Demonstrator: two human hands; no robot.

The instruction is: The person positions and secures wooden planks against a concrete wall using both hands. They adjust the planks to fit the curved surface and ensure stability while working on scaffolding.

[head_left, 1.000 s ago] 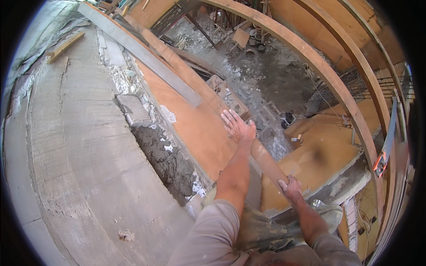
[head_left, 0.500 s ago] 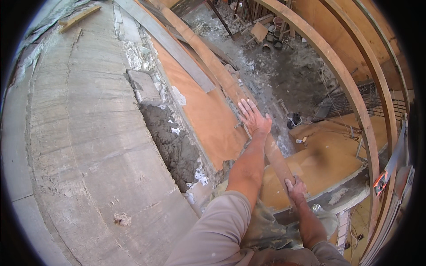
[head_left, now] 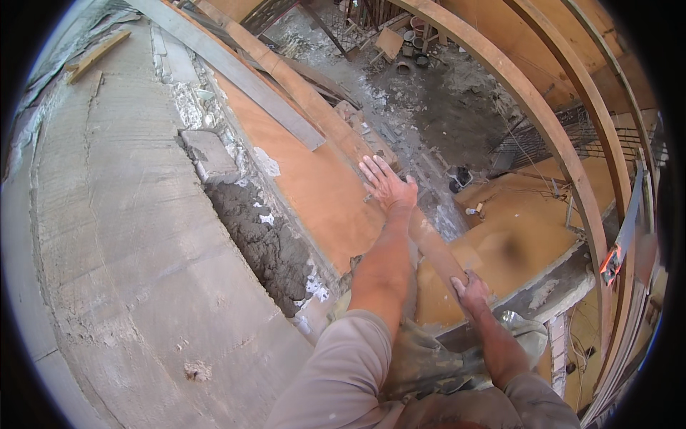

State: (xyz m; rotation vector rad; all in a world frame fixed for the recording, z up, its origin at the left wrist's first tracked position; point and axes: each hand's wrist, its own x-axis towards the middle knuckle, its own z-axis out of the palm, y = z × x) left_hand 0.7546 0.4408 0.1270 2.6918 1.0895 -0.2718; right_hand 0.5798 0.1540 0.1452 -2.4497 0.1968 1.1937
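A long wooden board [head_left: 436, 250] slants from the upper left down to my right side. My left hand [head_left: 389, 187] lies flat on it, fingers stretched and a little spread, the palm over its upper face. Near the board's close end, my right hand [head_left: 471, 292] is closed round the edge, thumb on top; the fingers underneath are hidden. Left of the board is an orange-brown plywood panel [head_left: 321, 207], with a grey flat plank [head_left: 243, 71] lying across its upper part.
At left runs a wide concrete surface [head_left: 143, 236] beside a trough of rough wet-looking mortar [head_left: 261, 243] and a concrete block [head_left: 209, 154]. Curved wooden ribs [head_left: 550, 129] arch on the right, near a handsaw [head_left: 620, 243]. Several buckets [head_left: 414, 46] stand on the lower floor.
The view has shifted slightly, so the surroundings sit farther left in it. Both hands keep about the same places on the board.
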